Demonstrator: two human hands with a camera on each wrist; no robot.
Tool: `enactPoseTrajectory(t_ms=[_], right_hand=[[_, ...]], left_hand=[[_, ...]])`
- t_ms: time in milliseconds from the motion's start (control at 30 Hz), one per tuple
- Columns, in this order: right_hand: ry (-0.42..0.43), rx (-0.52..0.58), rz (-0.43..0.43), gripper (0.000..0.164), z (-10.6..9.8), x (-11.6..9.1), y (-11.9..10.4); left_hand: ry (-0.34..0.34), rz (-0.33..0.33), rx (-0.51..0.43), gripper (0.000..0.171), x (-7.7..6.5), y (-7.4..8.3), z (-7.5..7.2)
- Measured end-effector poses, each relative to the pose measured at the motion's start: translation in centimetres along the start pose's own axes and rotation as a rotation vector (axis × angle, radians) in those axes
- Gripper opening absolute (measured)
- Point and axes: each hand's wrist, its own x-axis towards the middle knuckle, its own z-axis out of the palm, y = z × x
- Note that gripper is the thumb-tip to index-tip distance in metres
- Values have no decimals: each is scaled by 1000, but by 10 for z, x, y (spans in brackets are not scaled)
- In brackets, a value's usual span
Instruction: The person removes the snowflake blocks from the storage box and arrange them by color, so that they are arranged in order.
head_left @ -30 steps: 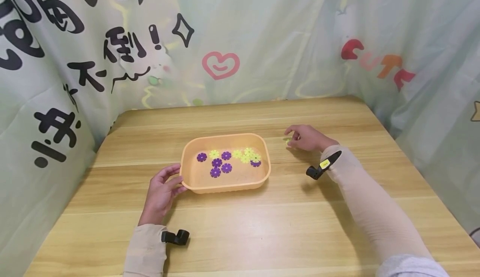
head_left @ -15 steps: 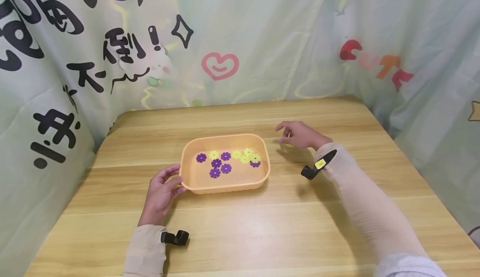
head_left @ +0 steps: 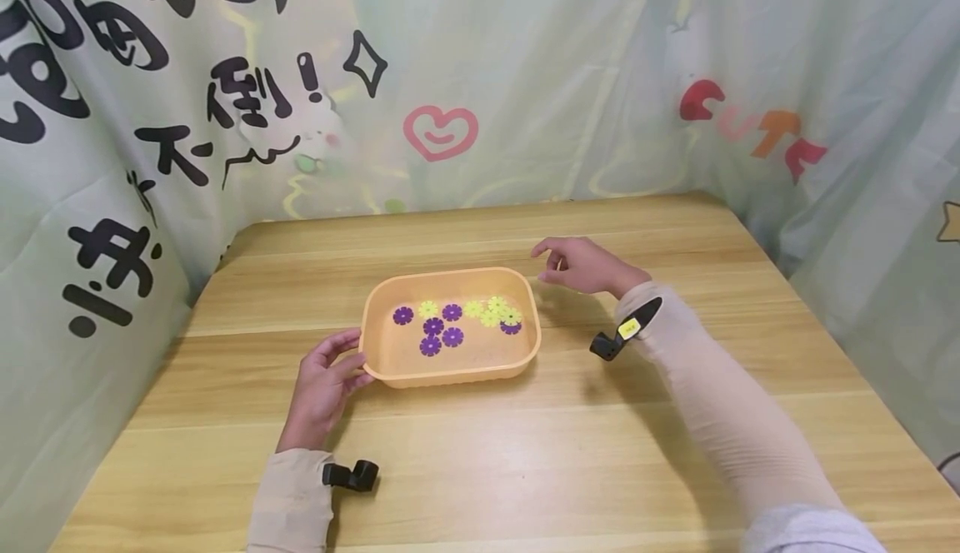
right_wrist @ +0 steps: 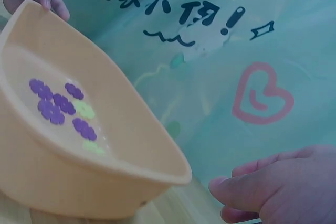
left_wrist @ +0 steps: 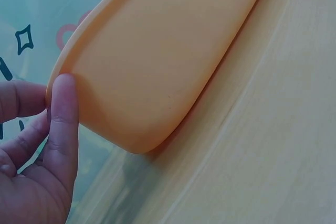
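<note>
My left hand [head_left: 318,391] grips the left end of an orange plastic tray [head_left: 457,376], its thumb over the rim in the left wrist view. Inside lie several purple flower-shaped discs [head_left: 452,336] and several yellow flower-shaped discs [head_left: 474,309], some of them overlapping on the right side. My right hand [head_left: 592,266] hovers just beyond the tray's right back corner, palm down, with bent fingers. Its thumb and index tips stand apart in the head view. The undersides of its fingers are hidden, and I cannot tell whether a disc is held there.
The tray rests on a wood-grain table [head_left: 480,461]. A printed curtain [head_left: 540,78] hangs behind the table and along both sides. Each wrist carries a small black camera mount, the left one [head_left: 352,475] low beside the sleeve.
My right hand has moved left toward the tray. A yellow disc seen at its fingers, then under its palm, no longer shows. The left hand and tray have stayed put.
</note>
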Motion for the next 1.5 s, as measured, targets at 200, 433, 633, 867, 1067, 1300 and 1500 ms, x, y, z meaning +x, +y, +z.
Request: enactPoseTrajectory(t_ms=[200, 433, 633, 867, 1067, 1300, 1500], right_hand=[[14, 16, -33, 35, 1, 7, -13], [7, 40, -85, 34, 8, 16, -22], [-24, 60, -99, 35, 14, 24, -35], [-70, 65, -117, 37, 27, 35, -51], [-117, 90, -105, 39, 38, 41, -63], [-148, 97, -120, 39, 51, 49, -68], [-169, 108, -121, 37, 64, 57, -67]], left_hand=[[-6, 10, 4, 40, 0, 0, -1], [-10, 9, -17, 40, 1, -2, -1], [-12, 7, -18, 39, 1, -2, -1], [-11, 7, -17, 39, 1, -1, -1], [-9, 10, -17, 40, 1, -3, -2], [-3, 2, -12, 40, 1, -3, -1], [-8, 1, 4, 40, 0, -3, -1]])
